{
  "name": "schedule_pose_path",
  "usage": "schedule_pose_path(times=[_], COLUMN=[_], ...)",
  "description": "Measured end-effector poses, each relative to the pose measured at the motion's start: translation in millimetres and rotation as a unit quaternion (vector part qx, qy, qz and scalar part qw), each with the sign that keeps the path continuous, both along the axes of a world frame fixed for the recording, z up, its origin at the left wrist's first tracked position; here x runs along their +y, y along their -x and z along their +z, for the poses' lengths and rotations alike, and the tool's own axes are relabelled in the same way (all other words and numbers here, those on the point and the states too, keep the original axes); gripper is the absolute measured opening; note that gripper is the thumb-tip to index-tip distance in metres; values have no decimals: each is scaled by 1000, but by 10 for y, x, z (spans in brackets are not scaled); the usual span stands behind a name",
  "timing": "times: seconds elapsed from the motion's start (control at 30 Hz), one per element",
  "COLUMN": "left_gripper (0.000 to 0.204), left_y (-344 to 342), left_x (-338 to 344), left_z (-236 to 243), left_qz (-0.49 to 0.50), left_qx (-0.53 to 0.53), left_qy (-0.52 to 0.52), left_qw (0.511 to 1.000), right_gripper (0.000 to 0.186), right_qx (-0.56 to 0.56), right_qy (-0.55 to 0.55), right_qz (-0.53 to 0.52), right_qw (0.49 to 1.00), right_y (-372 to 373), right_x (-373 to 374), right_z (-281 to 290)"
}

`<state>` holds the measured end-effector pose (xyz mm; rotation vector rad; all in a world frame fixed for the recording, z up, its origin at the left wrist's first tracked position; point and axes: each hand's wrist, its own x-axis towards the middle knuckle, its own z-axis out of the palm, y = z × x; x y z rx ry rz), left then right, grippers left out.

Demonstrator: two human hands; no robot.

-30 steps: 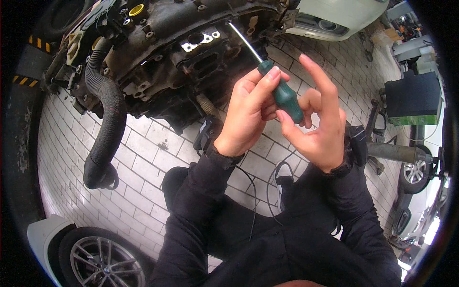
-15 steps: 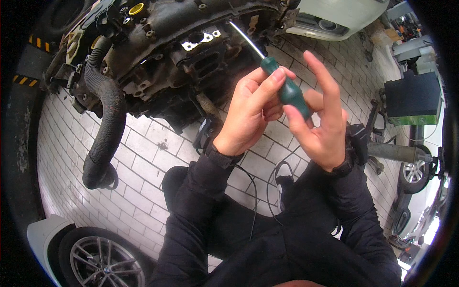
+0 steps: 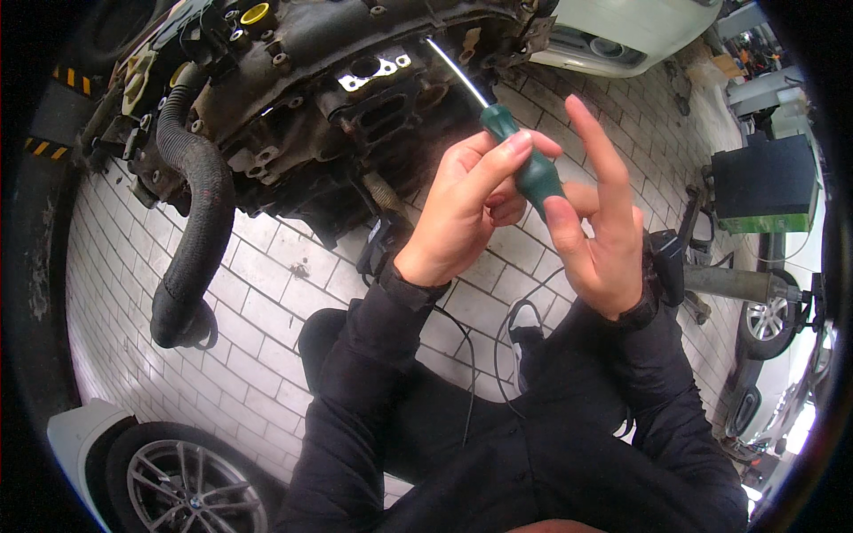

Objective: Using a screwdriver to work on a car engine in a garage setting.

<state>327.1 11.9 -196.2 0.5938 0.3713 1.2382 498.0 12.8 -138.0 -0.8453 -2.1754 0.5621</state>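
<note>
A screwdriver [image 3: 535, 176] with a dark green handle and a bright metal shaft slants up and to the left. Its tip meets the edge of a dirty engine [image 3: 311, 49] in the picture; whether it touches a screw is too small to tell. My left hand [image 3: 451, 213] pinches the front part of the handle between thumb and fingers. At the handle's rear end, my right hand [image 3: 606, 249] grips with thumb and bent fingers, its index finger stretched upward. A shiny metal flange [image 3: 377, 73] shows on the engine, left of the shaft.
A thick ribbed black hose [image 3: 209, 191] hangs from the engine's left side over the tiled floor [image 3: 267, 266]. White cars stand at upper right and lower left, the latter showing a wheel [image 3: 195, 489]. A dark box [image 3: 764, 182] is at right. Thin cables run between my legs.
My right thumb has shifted up slightly along the handle's rear end, and the handle has moved slightly left. The tip stays in about the same spot.
</note>
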Motion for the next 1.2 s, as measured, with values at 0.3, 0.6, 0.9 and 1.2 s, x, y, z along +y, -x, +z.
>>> schedule_pose_path(times=[0.3,0.6,0.9,1.2], left_gripper=[30,39,31,29], left_y=[-8,17,26,3], left_x=[-45,-35,-29,-36], left_z=[38,19,9,40], left_qz=[25,25,8,21], left_qx=[-2,35,-44,-36], left_qy=[11,-9,-5,11], left_qw=[1000,999,999,999], right_gripper=[73,75,78,75], right_qx=[-50,-65,-58,-65], right_qy=[-58,-15,-44,-80], right_qz=[1,-20,-2,-27], right_qw=[997,998,997,994], right_y=[15,-12,33,-16], right_x=[-18,-58,2,-25], right_z=[75,127,50,75])
